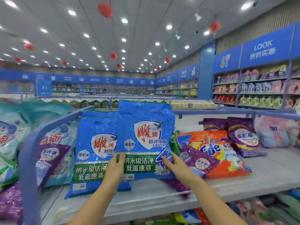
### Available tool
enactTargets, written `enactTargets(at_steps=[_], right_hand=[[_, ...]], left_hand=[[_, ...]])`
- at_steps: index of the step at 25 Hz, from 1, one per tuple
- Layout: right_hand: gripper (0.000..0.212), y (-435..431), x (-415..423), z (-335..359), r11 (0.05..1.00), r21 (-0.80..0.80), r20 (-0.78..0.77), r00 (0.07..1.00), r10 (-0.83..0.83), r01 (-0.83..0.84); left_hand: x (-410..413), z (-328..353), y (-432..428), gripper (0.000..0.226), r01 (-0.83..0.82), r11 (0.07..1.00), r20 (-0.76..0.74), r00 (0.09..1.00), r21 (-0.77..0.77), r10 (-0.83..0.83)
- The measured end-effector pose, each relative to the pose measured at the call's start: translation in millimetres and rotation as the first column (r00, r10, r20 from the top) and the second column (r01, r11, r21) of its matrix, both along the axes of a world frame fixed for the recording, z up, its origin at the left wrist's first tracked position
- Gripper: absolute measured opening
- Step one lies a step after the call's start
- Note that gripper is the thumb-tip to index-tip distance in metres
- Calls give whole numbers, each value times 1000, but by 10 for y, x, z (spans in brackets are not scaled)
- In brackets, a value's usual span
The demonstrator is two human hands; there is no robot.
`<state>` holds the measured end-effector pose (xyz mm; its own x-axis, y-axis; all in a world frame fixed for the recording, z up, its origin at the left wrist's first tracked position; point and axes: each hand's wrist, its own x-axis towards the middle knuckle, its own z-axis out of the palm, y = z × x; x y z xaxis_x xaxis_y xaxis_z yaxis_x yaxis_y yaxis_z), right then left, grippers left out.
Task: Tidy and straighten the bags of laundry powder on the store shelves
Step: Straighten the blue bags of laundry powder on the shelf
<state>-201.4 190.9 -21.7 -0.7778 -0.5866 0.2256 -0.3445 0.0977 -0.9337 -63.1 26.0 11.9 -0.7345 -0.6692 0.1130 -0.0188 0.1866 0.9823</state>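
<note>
Risk: the blue bag (144, 135) is gripped only low down and looks top-heavy, so it may flop forward or slump once released and knock the second blue bag (95, 151) just to its left. The left hand (116, 166) and right hand (172, 163) each clamp a lower side, fingers curled on it. The bag is upright at mid-shelf (267, 168); whether its base touches is unclear. It looks glossy and crinkled, with a red logo and a green band.

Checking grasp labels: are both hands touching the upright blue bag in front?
Touching. Head view: the left hand grips the blue bag at its lower left edge, thumb on the front; the right hand holds the lower right edge.
</note>
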Motion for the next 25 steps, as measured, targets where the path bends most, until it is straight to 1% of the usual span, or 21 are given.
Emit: enactTargets(at_steps=[1, 3, 4, 6, 7, 9, 11, 13, 14, 16, 17, 18, 20, 21, 23, 25], right_hand=[[87, -51, -86, -78, 1000, 12, 0, 1000, 22, -22], [93, -134, -196, -166, 997, 53, 12, 998, 64, -65], [87, -142, -240, -187, 994, 73, -1, 997, 83, -82], [55, -123, -262, -163, 988, 131, -69, 993, 96, -86], [43, -102, -283, -146, 986, 147, -99, 990, 99, -84], [37, -28, -361, -141, 981, 165, -141, 982, 129, -105], [34, 57, -446, -131, 979, 162, -148, 978, 145, -120], [33, 134, -513, -123, 980, 166, -147, 980, 137, -112], [34, 185, -533, -112, 979, 171, -137, 981, 139, -114], [37, 274, -609, -142, 984, 150, -116, 986, 116, -98], [39, 304, -658, -162, 986, 144, -116, 988, 101, -84], [40, 313, -703, -155, 988, 131, -98, 990, 99, -86], [38, 262, -771, -104, 988, 114, -43, 993, 109, -104], [35, 194, -782, -84, 988, 103, -22, 993, 117, -114], [28, 19, -779, -82, 993, 38, 39, 994, 107, -108], [23, -105, -796, -141, 997, -45, 90, 994, 67, -63]], left_hand=[[-50, -36, -42, 48, -12, 1000, -4, 1000, 0, 12], [-153, -99, -113, 46, -71, 995, -1, 997, -68, 72], [-198, -129, -131, 47, -94, 990, 11, 995, -110, 96], [-273, -161, -107, 51, -109, 981, 21, 993, -161, 114], [-303, -169, -79, 54, -103, 978, 25, 994, -180, 109], [-366, -197, -31, 56, -67, 969, 53, 995, -236, 81], [-445, -218, 11, 53, -29, 958, 53, 998, -285, 46], [-592, -218, 15, 47, -1, 975, 59, 998, -221, 14], [-674, -219, 19, 42, 7, 990, 52, 999, -140, 0], [-805, -221, 91, 28, 30, 997, 3, 1000, 73, -31], [-863, -244, 120, 21, 37, 988, -27, 999, 151, -33], [-911, -264, 149, 16, 26, 982, -37, 999, 186, -19], [-981, -271, 166, 12, -29, 980, -55, 998, 197, 41], [-1011, -265, 150, 13, -73, 981, -62, 994, 179, 85], [-1084, -276, 71, 22, -158, 980, -69, 983, 123, 168], [-1158, -310, 41, 33, -220, 971, -51, 973, 97, 225]])
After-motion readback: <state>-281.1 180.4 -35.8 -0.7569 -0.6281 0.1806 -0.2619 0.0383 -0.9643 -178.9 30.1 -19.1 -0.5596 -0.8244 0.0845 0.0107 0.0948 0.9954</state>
